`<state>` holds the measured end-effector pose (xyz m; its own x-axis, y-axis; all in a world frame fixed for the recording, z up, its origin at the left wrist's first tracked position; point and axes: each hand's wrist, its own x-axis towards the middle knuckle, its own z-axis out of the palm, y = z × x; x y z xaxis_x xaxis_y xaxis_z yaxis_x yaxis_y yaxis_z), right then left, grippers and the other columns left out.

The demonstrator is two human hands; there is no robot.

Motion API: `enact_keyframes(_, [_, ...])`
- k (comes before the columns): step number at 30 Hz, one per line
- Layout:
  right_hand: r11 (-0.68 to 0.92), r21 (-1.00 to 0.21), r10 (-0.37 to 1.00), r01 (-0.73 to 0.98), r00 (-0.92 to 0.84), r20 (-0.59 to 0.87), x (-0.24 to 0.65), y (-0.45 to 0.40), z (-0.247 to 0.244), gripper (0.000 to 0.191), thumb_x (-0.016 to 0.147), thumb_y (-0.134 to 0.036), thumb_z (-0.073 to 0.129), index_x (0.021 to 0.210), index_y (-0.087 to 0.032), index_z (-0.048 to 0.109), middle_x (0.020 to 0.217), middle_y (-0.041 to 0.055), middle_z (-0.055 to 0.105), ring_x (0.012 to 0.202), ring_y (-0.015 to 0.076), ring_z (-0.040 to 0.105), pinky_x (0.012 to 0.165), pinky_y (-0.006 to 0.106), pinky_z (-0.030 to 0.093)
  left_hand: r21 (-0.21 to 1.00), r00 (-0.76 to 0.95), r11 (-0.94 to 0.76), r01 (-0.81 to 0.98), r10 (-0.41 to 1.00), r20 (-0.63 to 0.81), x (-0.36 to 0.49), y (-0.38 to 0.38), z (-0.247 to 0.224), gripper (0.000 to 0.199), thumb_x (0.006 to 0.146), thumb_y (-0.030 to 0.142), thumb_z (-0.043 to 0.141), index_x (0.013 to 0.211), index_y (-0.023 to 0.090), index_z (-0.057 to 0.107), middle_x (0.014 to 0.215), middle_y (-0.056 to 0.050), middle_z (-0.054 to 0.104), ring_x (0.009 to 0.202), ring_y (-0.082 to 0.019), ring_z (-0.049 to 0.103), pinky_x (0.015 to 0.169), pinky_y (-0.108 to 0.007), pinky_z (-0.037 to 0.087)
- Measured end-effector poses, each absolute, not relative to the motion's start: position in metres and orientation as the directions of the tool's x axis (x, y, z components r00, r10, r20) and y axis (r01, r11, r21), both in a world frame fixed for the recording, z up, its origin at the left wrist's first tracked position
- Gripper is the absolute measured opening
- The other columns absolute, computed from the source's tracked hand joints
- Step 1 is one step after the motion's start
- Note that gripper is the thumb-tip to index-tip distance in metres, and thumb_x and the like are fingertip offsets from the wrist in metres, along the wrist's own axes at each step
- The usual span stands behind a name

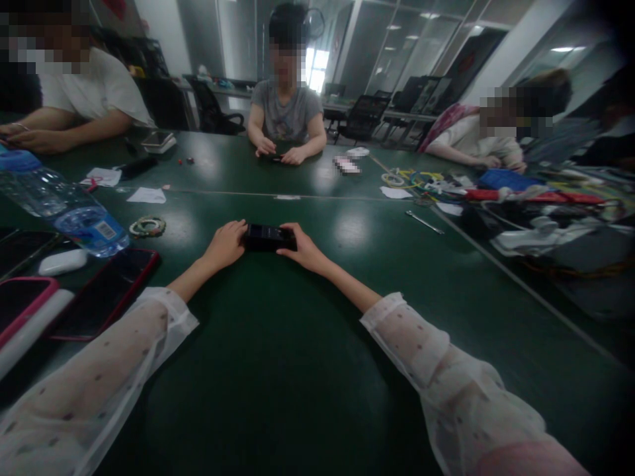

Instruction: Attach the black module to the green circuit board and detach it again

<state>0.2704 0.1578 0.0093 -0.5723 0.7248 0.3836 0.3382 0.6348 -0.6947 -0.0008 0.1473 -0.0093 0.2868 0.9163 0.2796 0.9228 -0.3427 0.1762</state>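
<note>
A small black rectangular device with a dark, shiny front, perhaps a phone, is held at the table's middle, long side across. My left hand closes on its left end, fingers bent round the edge. On the opposite end, my right hand grips it with the thumb along the near side and the fingers behind. Both forearms, in sheer white dotted sleeves, reach forward over the dark green table. A beaded bracelet lies to the left of my left hand.
Left: a water bottle, a red-edged phone, a pink-edged phone and a white case. Right: a wrench and a heap of cables and tools. Across the table sits a person in grey; others sit either side.
</note>
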Motion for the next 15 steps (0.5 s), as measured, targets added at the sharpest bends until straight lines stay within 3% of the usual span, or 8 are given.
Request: enact_keyframes(15, [0.638,-0.689,0.725,0.344,-0.569,0.388,0.2697,0.1599,0.0078,0.057,0.081,-0.021,0.075,0.127,-0.022,0.042,0.128,0.0108,0.057,0.123,0.0268,0.057,0.107,0.052,0.046,0.198,0.285,-0.343,0.918,0.919,0.271,0.0016,0.145,-0.0044,0.054,0.087,0.015,0.047,0.141,0.012,0.05,0.152,-0.015,0.047,0.14,-0.032,0.042,0.114,-0.053,0.037])
